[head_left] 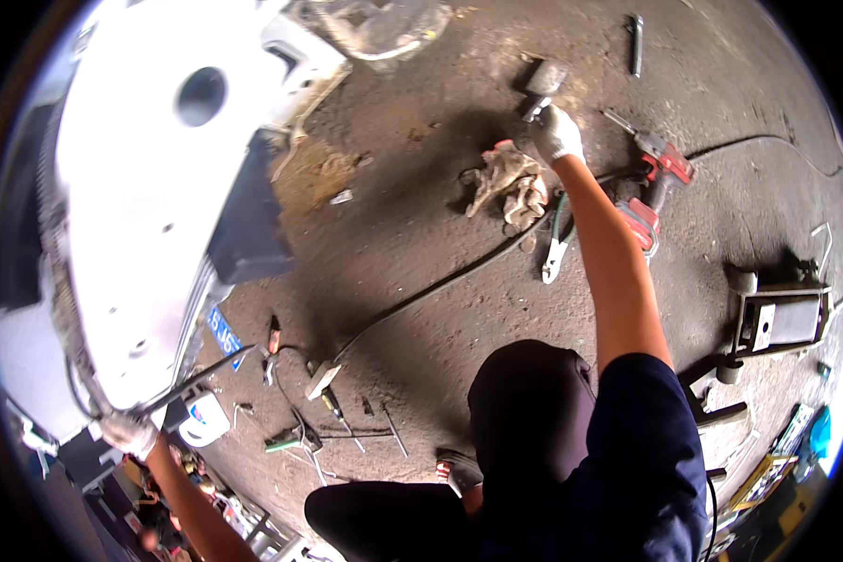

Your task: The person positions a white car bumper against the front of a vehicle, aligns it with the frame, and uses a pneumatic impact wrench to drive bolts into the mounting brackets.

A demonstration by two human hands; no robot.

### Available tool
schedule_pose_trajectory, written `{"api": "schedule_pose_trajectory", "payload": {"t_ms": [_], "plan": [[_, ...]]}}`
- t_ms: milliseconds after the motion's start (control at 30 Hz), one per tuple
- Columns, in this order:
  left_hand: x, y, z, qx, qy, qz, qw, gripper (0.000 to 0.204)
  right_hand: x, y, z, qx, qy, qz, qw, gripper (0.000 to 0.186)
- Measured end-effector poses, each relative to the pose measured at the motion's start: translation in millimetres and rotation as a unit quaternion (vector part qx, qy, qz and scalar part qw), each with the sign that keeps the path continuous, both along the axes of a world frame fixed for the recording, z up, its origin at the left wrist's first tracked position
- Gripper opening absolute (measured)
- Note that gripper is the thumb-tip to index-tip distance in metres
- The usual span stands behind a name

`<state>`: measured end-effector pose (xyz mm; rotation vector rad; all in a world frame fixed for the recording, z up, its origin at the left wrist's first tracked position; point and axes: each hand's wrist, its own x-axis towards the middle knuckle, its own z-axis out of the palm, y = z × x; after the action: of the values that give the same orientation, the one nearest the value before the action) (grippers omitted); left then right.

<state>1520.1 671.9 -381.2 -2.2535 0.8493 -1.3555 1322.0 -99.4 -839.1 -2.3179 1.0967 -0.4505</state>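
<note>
My right hand (559,136), in a white work glove, reaches far forward over the floor. Its fingers are closed at a tool with a blocky grey metal head (547,78); the glove hides any handle. Below that hand lie a crumpled pair of dirty work gloves (508,183) and pliers (554,255). A red cordless power tool (663,161) rests to its right. My left hand (129,436), also gloved, is at the lower end of a large white vehicle panel (131,225), beside a dark bar or hose (201,377). Its fingers are too blurred to make out.
A dark cable (450,279) crosses the stained floor. Screwdrivers (342,417), rods and green-handled pliers (286,444) lie at lower left, near a white jug (204,418). A metal floor jack (785,320) stands at right. A metal bar (638,45) lies at the far right.
</note>
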Motion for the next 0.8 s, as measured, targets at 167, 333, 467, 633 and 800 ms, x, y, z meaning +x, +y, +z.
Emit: {"api": "schedule_pose_trajectory", "payload": {"t_ms": [167,333,467,633,800], "plan": [[-6.6,-39.7,-6.5,-0.155,0.052,-0.002,0.987,0.031,0.2,77.2,82.0,0.28,-0.286,0.017,0.916,0.029],[-22.0,-63.5,-9.1,0.007,-0.044,-0.104,0.994,0.036,48.4,152.2,267.3,0.303,-0.374,0.139,0.866,0.027],[-8.7,-62.9,-10.2,0.008,-0.061,-0.083,0.995,0.052,95.0,163.5,306.7,0.293,-0.456,0.026,0.84,0.031],[-2.5,-61.7,-16.9,0.003,-0.042,-0.103,0.994,0.047,121.4,162.7,327.0,0.168,-0.481,-0.032,0.86,0.035],[-21.2,-69.8,-6.6,-0.022,0.009,-0.08,0.997,0.036,127.2,157.4,350.4,0.074,-0.438,0.02,0.896,0.035]]}}
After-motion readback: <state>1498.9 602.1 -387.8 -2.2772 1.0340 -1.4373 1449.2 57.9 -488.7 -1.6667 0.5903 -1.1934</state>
